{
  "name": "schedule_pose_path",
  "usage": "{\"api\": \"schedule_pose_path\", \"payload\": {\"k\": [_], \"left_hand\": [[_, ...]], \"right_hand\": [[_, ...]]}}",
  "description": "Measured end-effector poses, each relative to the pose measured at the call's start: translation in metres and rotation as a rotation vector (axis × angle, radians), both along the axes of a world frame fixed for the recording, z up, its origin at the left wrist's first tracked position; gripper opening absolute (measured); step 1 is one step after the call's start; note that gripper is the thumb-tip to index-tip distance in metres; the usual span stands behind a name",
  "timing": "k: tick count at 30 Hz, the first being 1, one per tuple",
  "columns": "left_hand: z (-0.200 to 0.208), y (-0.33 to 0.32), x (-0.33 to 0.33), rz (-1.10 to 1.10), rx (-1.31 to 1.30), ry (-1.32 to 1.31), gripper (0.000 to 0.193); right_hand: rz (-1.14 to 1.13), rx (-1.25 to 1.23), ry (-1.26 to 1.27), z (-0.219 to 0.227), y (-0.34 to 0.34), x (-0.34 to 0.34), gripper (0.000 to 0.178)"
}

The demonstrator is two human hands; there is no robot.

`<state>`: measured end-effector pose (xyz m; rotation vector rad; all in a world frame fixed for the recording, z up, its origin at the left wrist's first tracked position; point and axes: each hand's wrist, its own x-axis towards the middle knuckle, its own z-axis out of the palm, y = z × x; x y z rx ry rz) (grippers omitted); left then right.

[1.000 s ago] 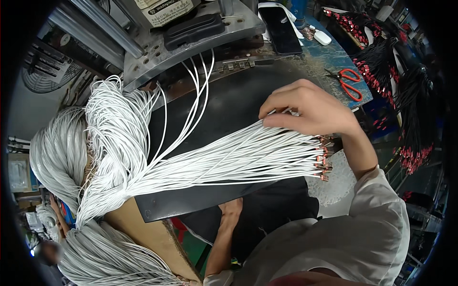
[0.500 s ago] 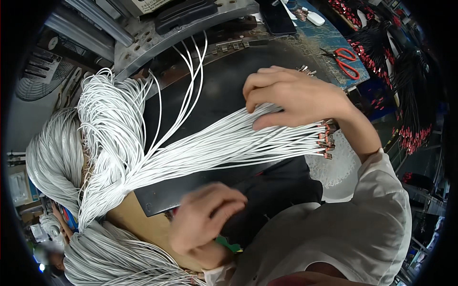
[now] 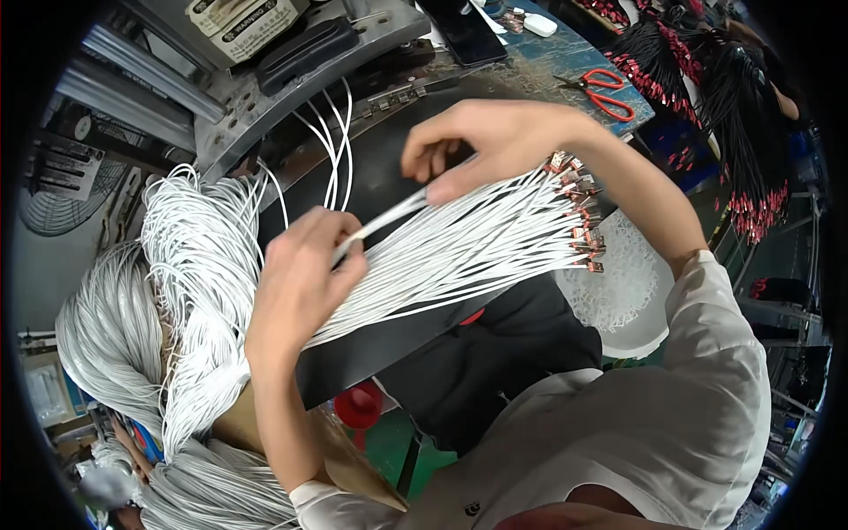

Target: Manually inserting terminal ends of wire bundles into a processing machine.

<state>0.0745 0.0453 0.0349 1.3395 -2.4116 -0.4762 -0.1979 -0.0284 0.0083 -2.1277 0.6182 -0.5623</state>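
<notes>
A broad bundle of white cables [image 3: 477,238] lies fanned over a black work surface, its small metal-and-orange connectors [image 3: 583,216] gathered at the right end. My left hand [image 3: 300,278] is closed on a few strands at the bundle's left part, drawn together into a thin raised group. Those strands run up to the thumb of my right hand [image 3: 503,146], which rests over the bundle's far side. Its fingers are curled but stand apart from the thumb, with a gap between. Several separate white cables [image 3: 340,150] trail away beyond my left hand.
Large heaps of white cable [image 3: 208,256] hang at the left, beside a metal machine plate [image 3: 309,88]. Red-handled snips [image 3: 605,93] and a black phone [image 3: 464,31] lie at the far side. A tub of clear bits [image 3: 618,283] stands at right, near hanging black cables [image 3: 742,132]; a red funnel-like object [image 3: 358,405] sits below.
My left hand has risen from below the work surface onto the cables and closed on a few. My right hand has shifted left and lifted slightly. The view has shifted.
</notes>
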Motion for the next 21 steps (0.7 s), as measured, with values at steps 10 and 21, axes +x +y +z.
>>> {"api": "schedule_pose_path", "payload": {"k": [10, 21], "left_hand": [[-0.044, -0.002, 0.006, 0.163, -0.228, 0.129, 0.024], [-0.024, -0.036, -0.107, -0.045, 1.148, 1.013, 0.026]], "right_hand": [[0.03, 0.297, 0.572, 0.059, -0.048, -0.048, 0.03], [-0.146, 0.474, -0.107, 0.012, -0.063, -0.062, 0.054]]}}
